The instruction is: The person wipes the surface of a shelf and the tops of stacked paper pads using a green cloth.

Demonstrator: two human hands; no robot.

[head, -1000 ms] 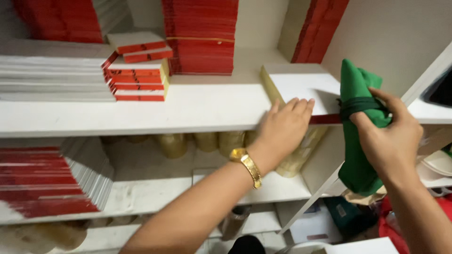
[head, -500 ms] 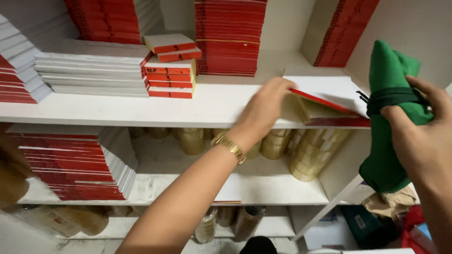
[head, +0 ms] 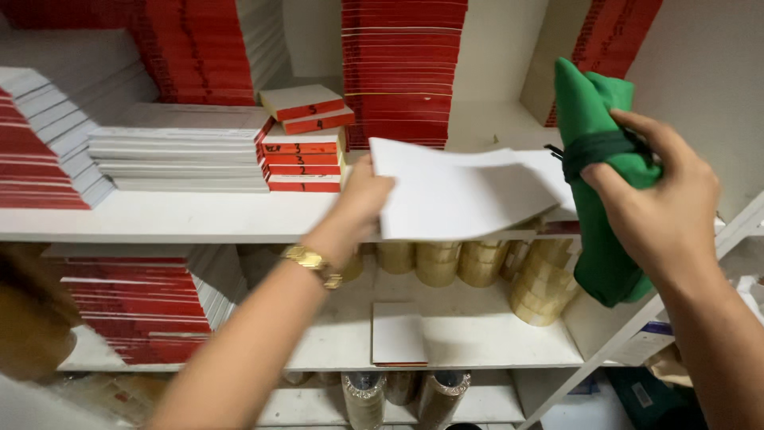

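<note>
My left hand (head: 362, 195) grips the left edge of a thin white pad (head: 461, 191) and holds it lifted off the upper white shelf (head: 183, 219), its far end still over the shelf's right part. A gold watch (head: 312, 265) sits on that wrist. My right hand (head: 660, 207) is closed around a rolled green cloth bag (head: 597, 159) bound with a black band, held upright at the right of the shelf unit.
Stacks of red-spined pads (head: 402, 68) and white pads (head: 179, 147) fill the upper shelf. Rolls of clear tape (head: 477, 263) line the middle shelf beside one flat pad (head: 398, 334). More red stacks (head: 139, 306) lie at the left, more tape rolls (head: 366, 398) below.
My left hand went from resting on the pad at the shelf's right, to its edge, and has now lifted it off and drawn it leftward. The view shifted slightly.
</note>
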